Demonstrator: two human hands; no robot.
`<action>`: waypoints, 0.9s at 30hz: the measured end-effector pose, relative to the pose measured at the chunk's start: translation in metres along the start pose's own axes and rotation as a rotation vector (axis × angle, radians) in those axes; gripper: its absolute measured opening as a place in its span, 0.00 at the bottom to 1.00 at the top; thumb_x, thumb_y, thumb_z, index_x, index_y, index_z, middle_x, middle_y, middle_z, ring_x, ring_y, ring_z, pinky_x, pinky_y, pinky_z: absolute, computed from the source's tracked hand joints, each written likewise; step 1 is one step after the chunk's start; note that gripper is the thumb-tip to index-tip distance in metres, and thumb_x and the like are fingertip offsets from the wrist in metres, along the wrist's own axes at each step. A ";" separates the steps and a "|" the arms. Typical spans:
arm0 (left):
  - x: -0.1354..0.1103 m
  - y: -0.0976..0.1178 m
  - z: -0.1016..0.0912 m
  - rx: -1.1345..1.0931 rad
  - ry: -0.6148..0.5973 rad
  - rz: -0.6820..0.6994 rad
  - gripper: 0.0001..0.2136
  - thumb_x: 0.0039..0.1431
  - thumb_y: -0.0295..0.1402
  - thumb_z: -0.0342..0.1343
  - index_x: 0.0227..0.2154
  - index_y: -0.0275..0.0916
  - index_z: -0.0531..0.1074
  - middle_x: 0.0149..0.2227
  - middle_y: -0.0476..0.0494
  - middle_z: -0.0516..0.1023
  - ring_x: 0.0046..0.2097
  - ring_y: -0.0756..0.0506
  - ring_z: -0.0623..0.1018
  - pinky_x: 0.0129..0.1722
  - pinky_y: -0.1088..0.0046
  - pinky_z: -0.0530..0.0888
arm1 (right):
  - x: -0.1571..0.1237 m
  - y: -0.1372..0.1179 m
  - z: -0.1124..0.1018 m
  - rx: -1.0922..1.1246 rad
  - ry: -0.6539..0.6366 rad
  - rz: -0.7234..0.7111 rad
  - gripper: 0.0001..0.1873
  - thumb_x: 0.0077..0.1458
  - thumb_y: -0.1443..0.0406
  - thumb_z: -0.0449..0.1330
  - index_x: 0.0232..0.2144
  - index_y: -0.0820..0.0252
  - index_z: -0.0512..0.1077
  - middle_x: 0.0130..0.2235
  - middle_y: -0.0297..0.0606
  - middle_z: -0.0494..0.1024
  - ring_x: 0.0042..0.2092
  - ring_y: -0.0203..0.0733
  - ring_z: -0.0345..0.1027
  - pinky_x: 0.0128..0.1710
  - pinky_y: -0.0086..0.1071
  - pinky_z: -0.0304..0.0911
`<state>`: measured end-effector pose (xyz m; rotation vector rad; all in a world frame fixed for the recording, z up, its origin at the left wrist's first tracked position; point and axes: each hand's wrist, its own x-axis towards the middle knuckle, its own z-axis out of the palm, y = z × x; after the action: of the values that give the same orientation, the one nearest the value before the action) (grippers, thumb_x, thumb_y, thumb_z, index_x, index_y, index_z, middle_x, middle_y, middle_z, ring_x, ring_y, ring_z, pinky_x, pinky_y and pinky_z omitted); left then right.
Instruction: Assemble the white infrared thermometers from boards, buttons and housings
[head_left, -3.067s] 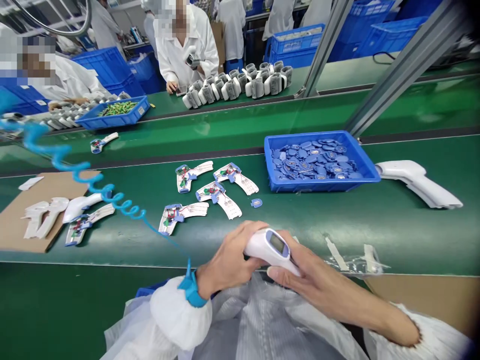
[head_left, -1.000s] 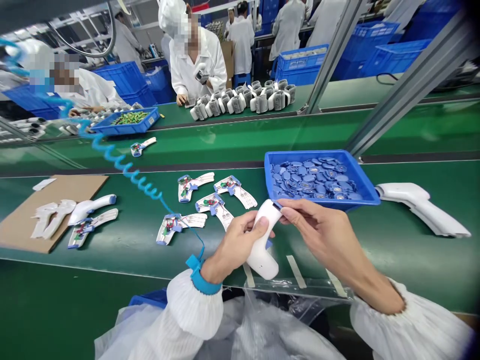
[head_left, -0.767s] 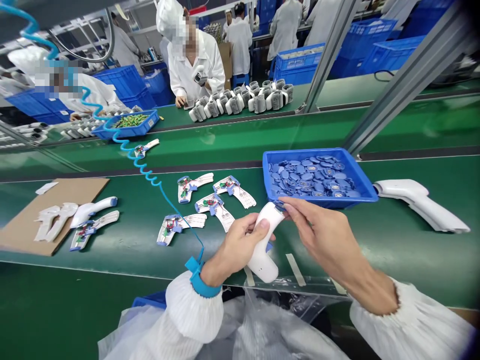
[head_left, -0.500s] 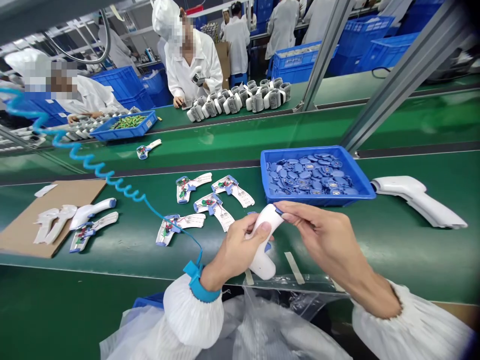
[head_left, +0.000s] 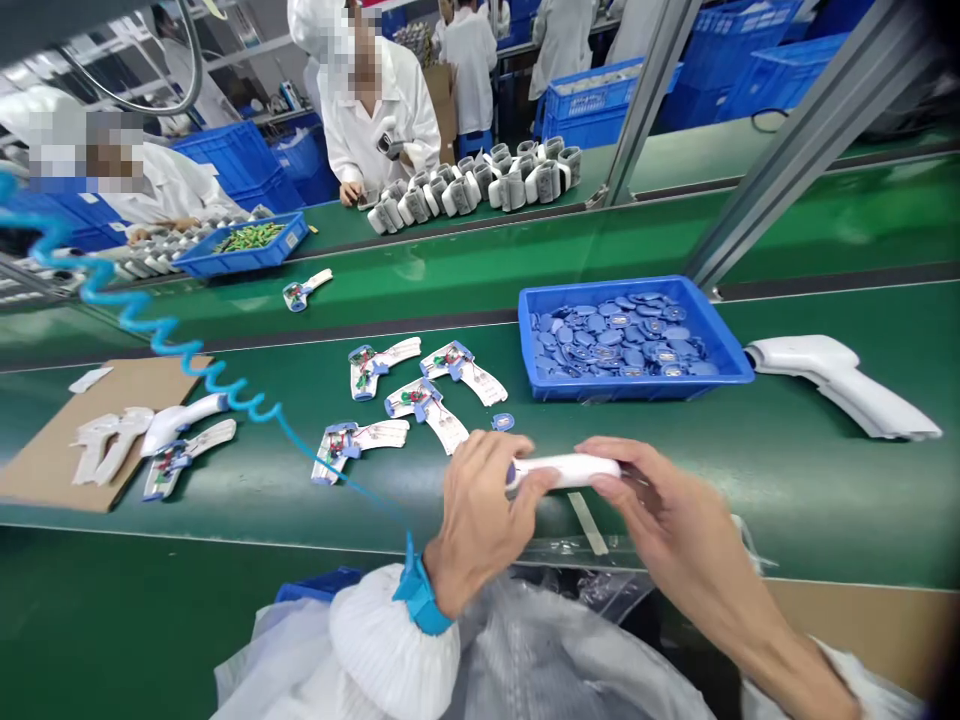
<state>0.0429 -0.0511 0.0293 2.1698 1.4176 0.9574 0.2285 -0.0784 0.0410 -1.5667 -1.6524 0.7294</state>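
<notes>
Your left hand (head_left: pixel 484 505) gripped the blue-tipped end of a smooth white plastic casing (head_left: pixel 574 470); your right hand (head_left: pixel 671 520) gripped the opposite end. Casing was held roughly level between both hands, above the green desk (head_left: pixel 405 507). Beyond them stood a blue rectangular plastic tray (head_left: pixel 637 388) of flat blue pieces (head_left: pixel 619 335).

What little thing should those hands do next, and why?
Perhaps turn the white device a little to show more of it: the left hand and right hand hold it at opposite ends, and they cover part of it.
</notes>
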 end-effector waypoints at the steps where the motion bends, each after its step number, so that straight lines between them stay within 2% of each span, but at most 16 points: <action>1: -0.001 -0.002 0.005 0.012 0.107 -0.053 0.12 0.72 0.37 0.53 0.32 0.39 0.72 0.31 0.46 0.77 0.35 0.45 0.74 0.36 0.68 0.67 | -0.003 0.000 0.000 0.011 -0.076 0.004 0.13 0.68 0.54 0.56 0.46 0.52 0.75 0.46 0.35 0.83 0.35 0.38 0.78 0.32 0.29 0.72; 3: 0.000 -0.007 0.016 0.070 0.279 -0.088 0.19 0.70 0.35 0.54 0.22 0.40 0.64 0.22 0.48 0.70 0.28 0.47 0.68 0.30 0.68 0.61 | -0.009 -0.002 0.005 0.008 -0.220 -0.040 0.13 0.69 0.54 0.55 0.47 0.52 0.74 0.44 0.35 0.83 0.34 0.38 0.76 0.31 0.30 0.70; 4: 0.002 -0.009 0.022 0.097 0.322 -0.063 0.21 0.70 0.33 0.55 0.19 0.40 0.59 0.19 0.50 0.66 0.25 0.48 0.65 0.28 0.67 0.58 | -0.013 -0.003 0.009 -0.010 -0.247 -0.078 0.14 0.70 0.55 0.53 0.47 0.53 0.75 0.42 0.36 0.82 0.32 0.38 0.75 0.31 0.31 0.69; 6: 0.008 -0.013 0.028 0.109 0.325 -0.002 0.23 0.68 0.31 0.54 0.16 0.40 0.55 0.16 0.51 0.61 0.22 0.49 0.61 0.27 0.66 0.54 | -0.020 -0.005 0.018 -0.050 -0.193 -0.140 0.17 0.71 0.55 0.51 0.47 0.56 0.75 0.40 0.39 0.82 0.30 0.39 0.73 0.29 0.32 0.67; 8: 0.011 -0.011 0.026 0.062 0.229 -0.007 0.25 0.67 0.31 0.54 0.15 0.40 0.54 0.15 0.51 0.59 0.20 0.50 0.60 0.26 0.66 0.53 | -0.025 -0.005 0.020 -0.042 -0.118 -0.119 0.19 0.70 0.53 0.51 0.47 0.57 0.76 0.39 0.40 0.82 0.30 0.40 0.72 0.30 0.34 0.66; 10: 0.009 -0.005 0.017 -0.029 0.130 -0.040 0.23 0.68 0.35 0.56 0.16 0.40 0.60 0.17 0.50 0.65 0.23 0.49 0.67 0.27 0.69 0.60 | -0.025 -0.002 0.014 0.041 -0.151 0.064 0.21 0.67 0.49 0.53 0.45 0.57 0.77 0.33 0.38 0.81 0.29 0.40 0.71 0.31 0.33 0.65; 12: 0.002 0.001 0.009 -0.166 0.096 -0.013 0.16 0.68 0.41 0.58 0.25 0.40 0.70 0.28 0.44 0.76 0.34 0.45 0.76 0.36 0.69 0.69 | -0.020 0.003 0.004 0.217 -0.258 0.390 0.26 0.65 0.44 0.53 0.36 0.58 0.78 0.21 0.33 0.72 0.22 0.36 0.62 0.25 0.30 0.60; 14: -0.004 0.003 0.009 -0.289 0.180 0.004 0.14 0.69 0.42 0.56 0.30 0.39 0.72 0.34 0.41 0.78 0.40 0.43 0.78 0.42 0.67 0.72 | -0.012 0.008 -0.002 0.418 -0.384 0.724 0.30 0.63 0.41 0.51 0.27 0.59 0.74 0.16 0.28 0.60 0.18 0.32 0.46 0.18 0.28 0.48; 15: -0.005 0.001 0.013 -0.321 0.247 -0.031 0.16 0.71 0.42 0.54 0.28 0.40 0.71 0.31 0.43 0.77 0.37 0.45 0.77 0.39 0.68 0.71 | -0.009 0.010 -0.002 0.491 -0.453 0.832 0.31 0.63 0.41 0.50 0.26 0.59 0.73 0.16 0.28 0.58 0.17 0.31 0.42 0.17 0.28 0.43; 16: -0.004 -0.002 0.019 -0.337 0.300 -0.094 0.19 0.72 0.42 0.53 0.24 0.40 0.68 0.27 0.46 0.74 0.31 0.47 0.74 0.35 0.70 0.69 | -0.007 0.012 0.000 0.519 -0.511 0.867 0.31 0.62 0.40 0.50 0.28 0.60 0.73 0.16 0.28 0.60 0.17 0.31 0.41 0.16 0.28 0.43; 17: -0.001 -0.006 0.025 -0.341 0.330 -0.169 0.22 0.72 0.42 0.52 0.21 0.40 0.65 0.22 0.48 0.70 0.27 0.49 0.70 0.31 0.71 0.67 | -0.007 0.013 0.004 0.488 -0.545 0.818 0.29 0.62 0.41 0.51 0.32 0.60 0.74 0.18 0.29 0.63 0.18 0.31 0.44 0.17 0.28 0.45; 19: 0.010 -0.014 0.039 -0.324 0.321 -0.291 0.25 0.72 0.43 0.52 0.17 0.40 0.63 0.18 0.50 0.65 0.24 0.50 0.66 0.28 0.71 0.63 | -0.011 0.015 0.015 0.275 -0.522 0.525 0.26 0.64 0.44 0.51 0.39 0.59 0.76 0.22 0.33 0.71 0.20 0.35 0.55 0.22 0.30 0.52; 21: 0.023 -0.019 0.050 -0.283 0.285 -0.316 0.26 0.71 0.42 0.52 0.15 0.40 0.62 0.18 0.50 0.65 0.23 0.50 0.65 0.28 0.71 0.63 | -0.018 0.017 0.026 -0.026 -0.408 0.184 0.24 0.68 0.49 0.49 0.40 0.60 0.76 0.24 0.36 0.74 0.22 0.38 0.62 0.24 0.32 0.49; 22: 0.028 -0.020 0.054 -0.245 0.281 -0.309 0.26 0.71 0.41 0.52 0.14 0.41 0.61 0.17 0.50 0.64 0.23 0.51 0.65 0.27 0.71 0.62 | -0.021 0.019 0.031 -0.159 -0.356 0.060 0.24 0.69 0.51 0.47 0.39 0.61 0.76 0.24 0.38 0.76 0.21 0.38 0.62 0.24 0.33 0.46; 25: 0.032 -0.019 0.057 -0.127 0.300 -0.255 0.26 0.70 0.36 0.49 0.14 0.41 0.56 0.16 0.50 0.63 0.22 0.51 0.63 0.27 0.70 0.59 | -0.026 0.024 0.034 -0.355 -0.271 -0.136 0.26 0.72 0.55 0.44 0.37 0.63 0.76 0.22 0.41 0.76 0.17 0.42 0.64 0.21 0.36 0.42; 27: 0.028 -0.019 0.049 -0.080 0.243 -0.140 0.24 0.69 0.36 0.50 0.15 0.40 0.58 0.18 0.49 0.66 0.22 0.51 0.64 0.27 0.70 0.59 | -0.024 0.028 0.028 -0.329 -0.247 -0.195 0.24 0.72 0.55 0.45 0.35 0.58 0.77 0.21 0.39 0.76 0.18 0.43 0.68 0.19 0.35 0.49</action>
<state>0.0734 -0.0151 -0.0076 1.9194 1.5868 1.2358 0.2213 -0.0976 -0.0008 -1.5509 -2.1630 0.5872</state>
